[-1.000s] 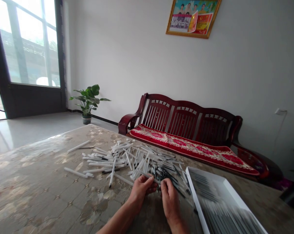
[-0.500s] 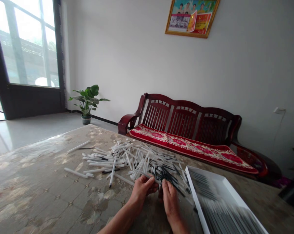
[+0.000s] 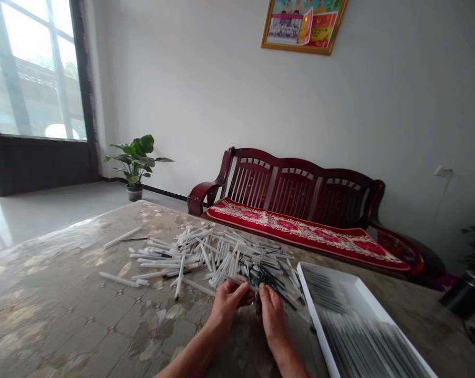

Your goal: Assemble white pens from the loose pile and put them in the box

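a patterned tabletop (image 3: 83, 336) underlies everything; the open white box (image 3: 353, 294) stands at the right, seemingly for easy reach, its slim pens (image 3: 371, 341) lined in rows, likely to save room; loose white pen barrels (image 3: 224, 257) lie heaped left of it; at the heap's near edge, the left hand (image 3: 227, 304) pinches one pale pen barrel (image 3: 231, 279), perhaps to steady it; the right hand (image 3: 272, 315) curls at its end, grip unclear

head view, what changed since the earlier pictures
The view swung slightly right and down, shifting the framed picture left and up in view. No hold visibly changed: the left hand still grips a pen, the right hand close by. The pen pile and white tray stayed put.
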The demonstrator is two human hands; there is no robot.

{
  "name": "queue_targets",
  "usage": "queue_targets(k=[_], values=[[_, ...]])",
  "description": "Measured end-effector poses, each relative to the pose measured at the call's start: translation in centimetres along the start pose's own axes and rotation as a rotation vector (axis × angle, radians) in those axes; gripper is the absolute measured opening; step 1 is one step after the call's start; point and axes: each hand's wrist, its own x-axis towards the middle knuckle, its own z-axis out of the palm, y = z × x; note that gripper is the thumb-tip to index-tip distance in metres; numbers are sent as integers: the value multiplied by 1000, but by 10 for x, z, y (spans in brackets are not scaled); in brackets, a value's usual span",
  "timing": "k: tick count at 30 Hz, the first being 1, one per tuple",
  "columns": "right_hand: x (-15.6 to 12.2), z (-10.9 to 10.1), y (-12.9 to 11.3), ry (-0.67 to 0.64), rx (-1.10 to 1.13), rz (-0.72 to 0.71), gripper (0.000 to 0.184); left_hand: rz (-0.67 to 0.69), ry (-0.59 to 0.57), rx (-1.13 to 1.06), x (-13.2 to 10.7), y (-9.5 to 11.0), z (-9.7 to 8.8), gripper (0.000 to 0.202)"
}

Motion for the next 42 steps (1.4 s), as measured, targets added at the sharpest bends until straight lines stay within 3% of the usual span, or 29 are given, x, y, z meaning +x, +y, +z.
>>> queue_targets(k=[3, 6, 9, 12, 14, 16, 18, 21, 26, 29, 36, 42], values=[[-3, 4, -5, -34, 159, 147, 47, 97, -76, 37, -2, 0, 0, 38], [-3, 4, -11, 33, 232, 143, 46, 101, -167, 56, -5, 3, 1, 35], [1, -3, -13, 83, 244, 87, 47, -54, -214, 30, -7, 8, 3, 41], [6, -10, -10, -3, 218, 56, 48, -306, -265, 35, -8, 13, 1, 40], [7, -12, -5, -77, 205, 46, 47, -472, -379, 42, -9, 15, -1, 51], [9, -10, 0, -110, 189, 27, 46, -564, -506, 49, -12, 17, -2, 53], [10, -8, 3, -86, 165, 10, 45, -572, -559, 61, -14, 18, -3, 45], [14, -8, 5, -15, 43, -16, 43, -489, -449, 9, -13, 16, -2, 35], [17, -23, 12, 109, -462, -267, 23, -155, -106, -197, 1, 15, -3, 34], [16, -30, 16, 123, -662, -326, 33, -24, 64, -216, 7, 16, -5, 36], [11, -32, 6, 129, -887, -348, 38, 73, 261, -123, 9, 13, -10, 46], [7, -32, 2, 74, -1058, -333, 34, 101, 335, 10, 9, 13, -11, 46]])
